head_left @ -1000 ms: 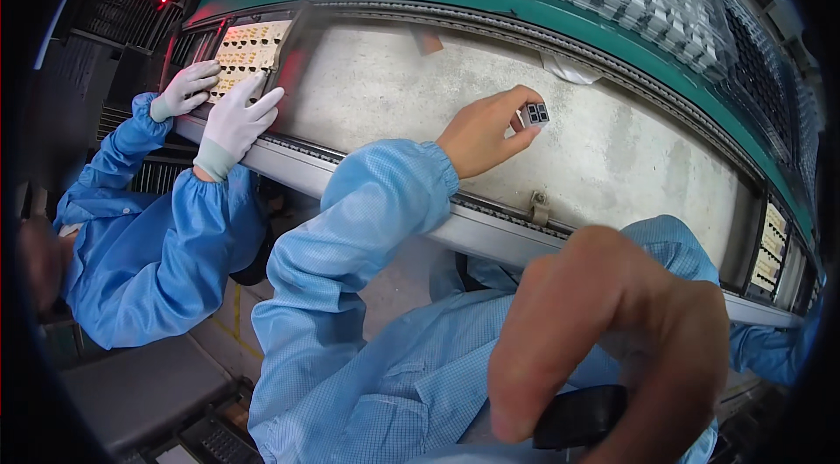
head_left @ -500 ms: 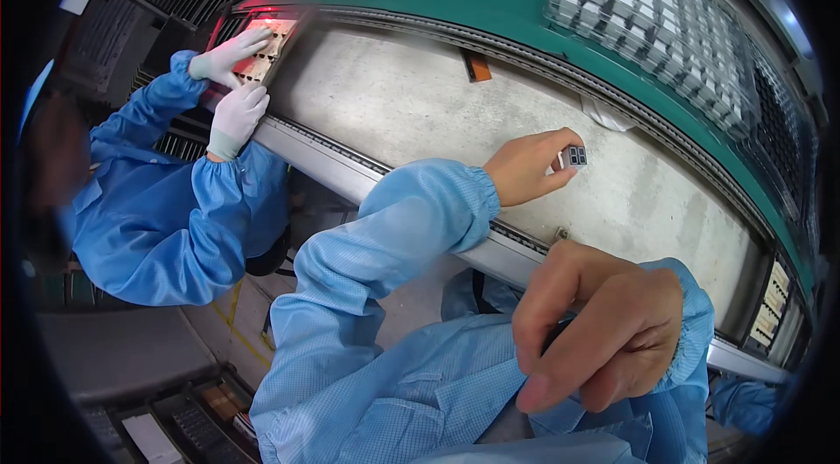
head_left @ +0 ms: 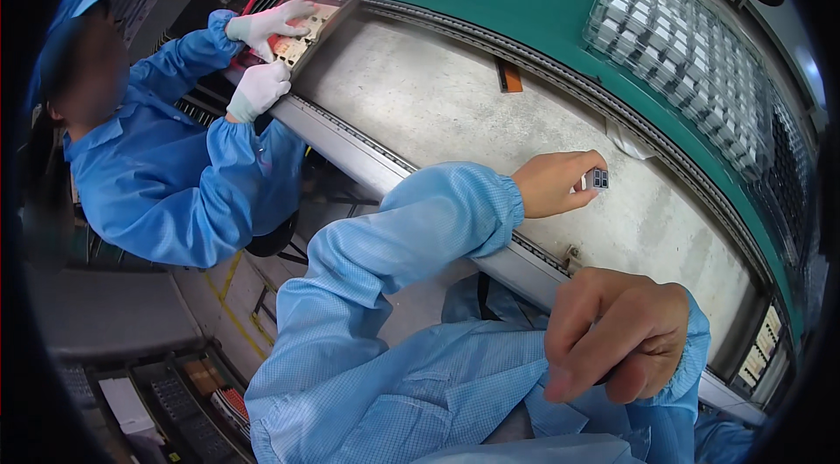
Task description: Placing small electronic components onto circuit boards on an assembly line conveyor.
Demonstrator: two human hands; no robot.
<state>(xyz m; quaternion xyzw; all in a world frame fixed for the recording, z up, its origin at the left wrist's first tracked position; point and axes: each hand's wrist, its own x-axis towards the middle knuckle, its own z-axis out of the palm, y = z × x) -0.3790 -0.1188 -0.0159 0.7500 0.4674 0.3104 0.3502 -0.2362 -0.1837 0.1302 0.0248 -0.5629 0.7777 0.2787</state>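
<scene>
My left hand reaches out over a grey conveyor belt and pinches a small grey block-shaped component between thumb and fingertips, just above the belt. My left sleeve is light blue. My right hand hovers close to the camera at lower right, above the belt's metal rail. Its fingers are curled into a loose fist and nothing shows in it.
A co-worker in a blue coat and white gloves handles a tan circuit panel at the belt's far left end. A clear tray of small parts lies on the green table. A small orange piece rests on the belt.
My left hand with the component has moved right along the belt. My right hand has dropped lower and curled tighter; the dark object seen under it earlier is out of sight.
</scene>
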